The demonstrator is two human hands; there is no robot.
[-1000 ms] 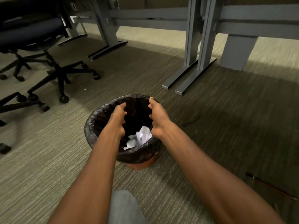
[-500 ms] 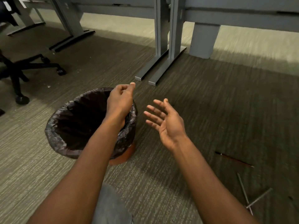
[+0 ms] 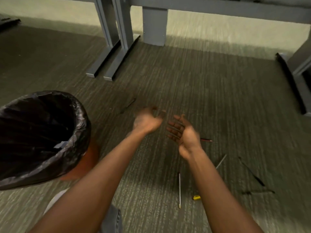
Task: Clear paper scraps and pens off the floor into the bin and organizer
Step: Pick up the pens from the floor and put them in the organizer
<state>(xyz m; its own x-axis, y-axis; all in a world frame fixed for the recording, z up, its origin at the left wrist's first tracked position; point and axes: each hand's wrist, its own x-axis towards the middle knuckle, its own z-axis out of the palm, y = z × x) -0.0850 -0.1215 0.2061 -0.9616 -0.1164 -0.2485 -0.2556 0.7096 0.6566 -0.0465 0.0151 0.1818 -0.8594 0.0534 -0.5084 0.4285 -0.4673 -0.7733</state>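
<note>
The bin [image 3: 79, 115], lined with a black bag, stands at the left; a pale paper scrap shows inside it. My left hand [image 3: 146, 121] and my right hand [image 3: 182, 134] hover empty over the carpet to the right of the bin, fingers apart, palms facing each other. Several pens lie on the floor: a dark one [image 3: 128, 105] beyond my left hand, a red one [image 3: 206, 140] behind my right hand, a white one [image 3: 179, 189] between my forearms, a grey one [image 3: 221, 161] and two black ones [image 3: 251, 172] at the right.
A small yellow item [image 3: 196, 197] lies beside my right forearm. Grey desk legs [image 3: 116, 52] stand on the carpet ahead, and another desk foot [image 3: 292, 84] runs along the right edge. My knee [image 3: 111, 217] shows at the bottom.
Both hands have left the bin's rim and swung right over the carpet, opening. The view has turned right, so the bin sits at the left and more pens show.
</note>
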